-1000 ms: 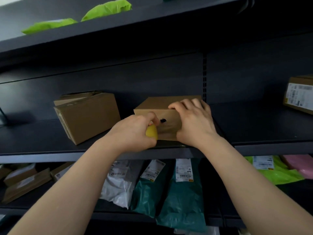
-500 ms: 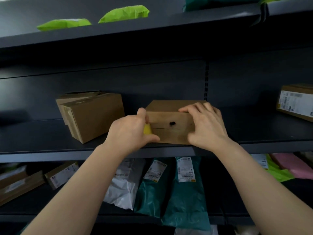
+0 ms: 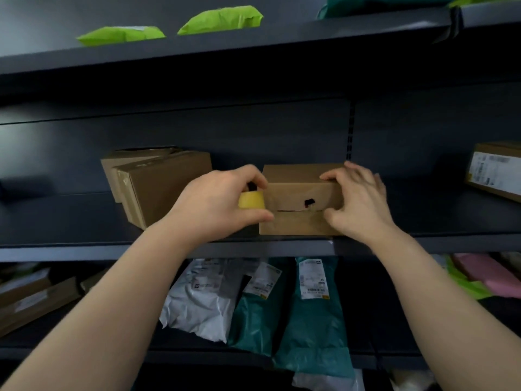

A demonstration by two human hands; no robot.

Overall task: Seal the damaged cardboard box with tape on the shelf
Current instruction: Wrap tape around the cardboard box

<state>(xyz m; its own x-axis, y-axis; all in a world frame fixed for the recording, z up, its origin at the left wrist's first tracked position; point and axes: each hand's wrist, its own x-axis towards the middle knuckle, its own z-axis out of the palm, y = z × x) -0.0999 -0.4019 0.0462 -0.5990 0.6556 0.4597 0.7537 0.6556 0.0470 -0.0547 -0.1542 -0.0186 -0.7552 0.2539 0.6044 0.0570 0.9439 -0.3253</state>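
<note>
A small brown cardboard box [image 3: 296, 224] stands on the middle dark shelf [image 3: 84, 221]. Its front face has a black hole and a horizontal split. My left hand [image 3: 217, 204] grips a yellow tape roll [image 3: 251, 200] at the box's left edge. A strip of tape seems to run across the box front, though it is hard to make out. My right hand [image 3: 358, 201] holds the box's right end, fingers over the top edge and thumb on the front.
A larger brown box [image 3: 160, 187] sits tilted to the left on the same shelf. A labelled box [image 3: 496, 173] is at the far right. Green mailers [image 3: 220, 21] lie on the top shelf. White, teal, green and pink mailers [image 3: 313, 317] fill the shelf below.
My left hand has moved the tape roll leftward, from over the hole to the box's left edge. My right hand has shifted to the box's right end, uncovering the front.
</note>
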